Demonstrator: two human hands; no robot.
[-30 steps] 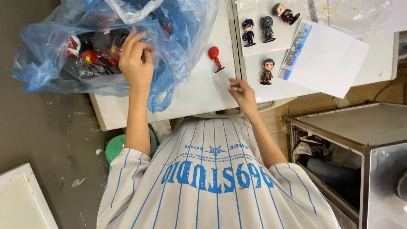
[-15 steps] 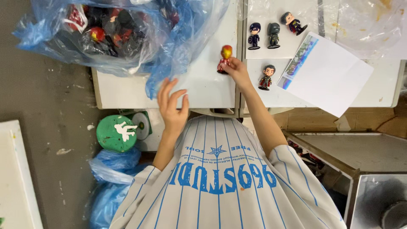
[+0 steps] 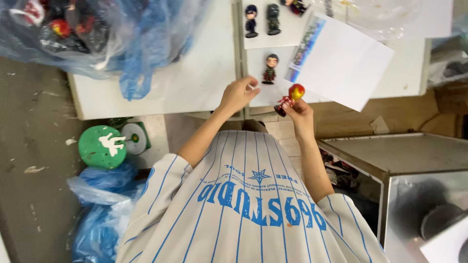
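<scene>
right hand [image 3: 298, 111]: one red figurine [image 3: 289, 98] | table [image 3: 195, 83]: three figurines [image 3: 269, 68]

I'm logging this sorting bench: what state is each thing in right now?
Red and gold figurine: tilted, held in the right hand.
Left hand: holds nothing, fingers curled above the white table.
Dark-haired figurine: upright on the table.
Blue plastic bag: open, holding figurines.
White paper sheet: lying flat.
</scene>
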